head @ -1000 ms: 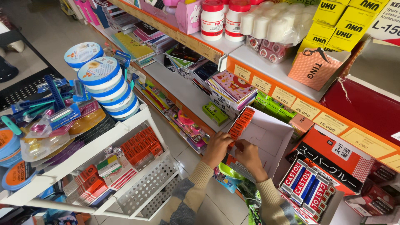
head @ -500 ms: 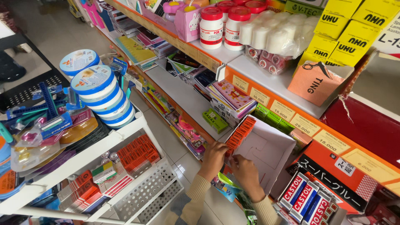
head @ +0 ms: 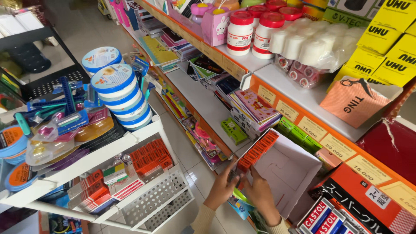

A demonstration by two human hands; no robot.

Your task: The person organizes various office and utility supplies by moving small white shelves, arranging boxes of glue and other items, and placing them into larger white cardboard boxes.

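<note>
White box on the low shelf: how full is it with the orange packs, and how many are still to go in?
Done: one row of orange packs lines the left wall of the white box. In hand: the left hand and right hand press at the near end of that row. Left: most of the box is bare, and more orange packs sit on the cart.

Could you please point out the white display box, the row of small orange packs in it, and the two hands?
white display box point(head: 288, 171), head view, bare inner wall.
orange packs point(head: 258, 151), head view, middle of row.
left hand point(head: 224, 187), head view, back.
right hand point(head: 260, 193), head view, back.
</note>
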